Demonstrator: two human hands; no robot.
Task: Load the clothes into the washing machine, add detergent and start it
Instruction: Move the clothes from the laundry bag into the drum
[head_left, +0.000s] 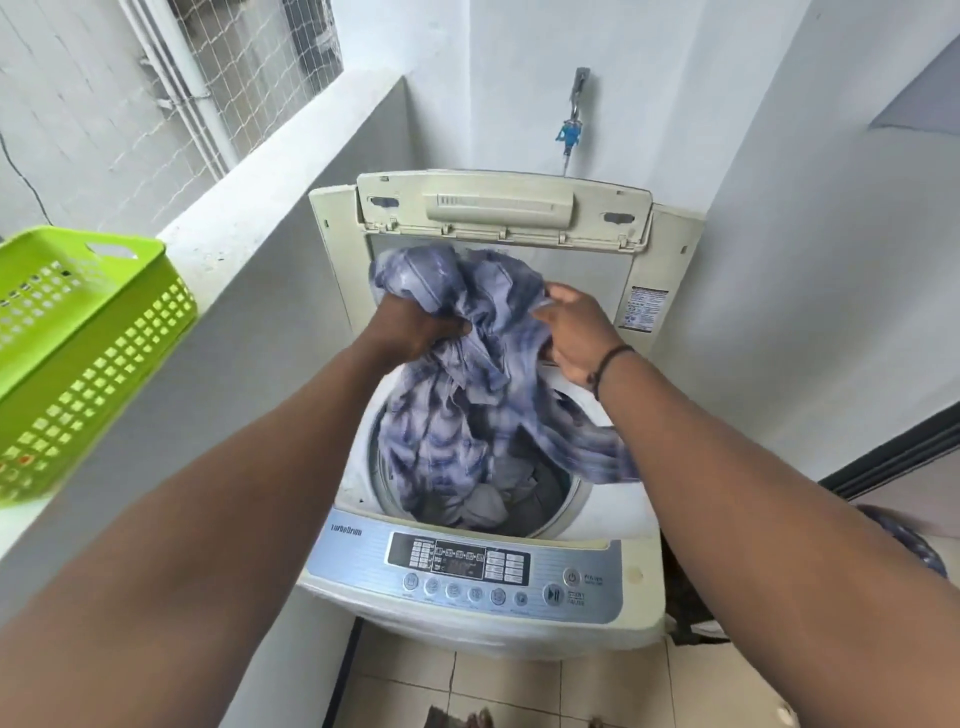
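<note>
Both hands hold one bundled blue-and-white striped garment (467, 364) above the open drum of the top-loading washing machine (363, 514). The left hand (415, 327) is clenched on a bunch of the cloth at its left side; the right hand (576, 332) grips the cloth at its right side, fingers curled into the folds. The lower part of the garment already hangs into the drum, onto grey clothes (488, 504) lying inside.

The likely trouble is a loose end (597, 447) that drapes over the right rim of the drum opening: if released as it is, that part may stay outside and get caught under the lid (504, 208), which stands raised at the machine's back edge. The green basket (78, 353) sits near the edge of the ledge (249, 234) on the left, where an elbow could knock it.
</note>
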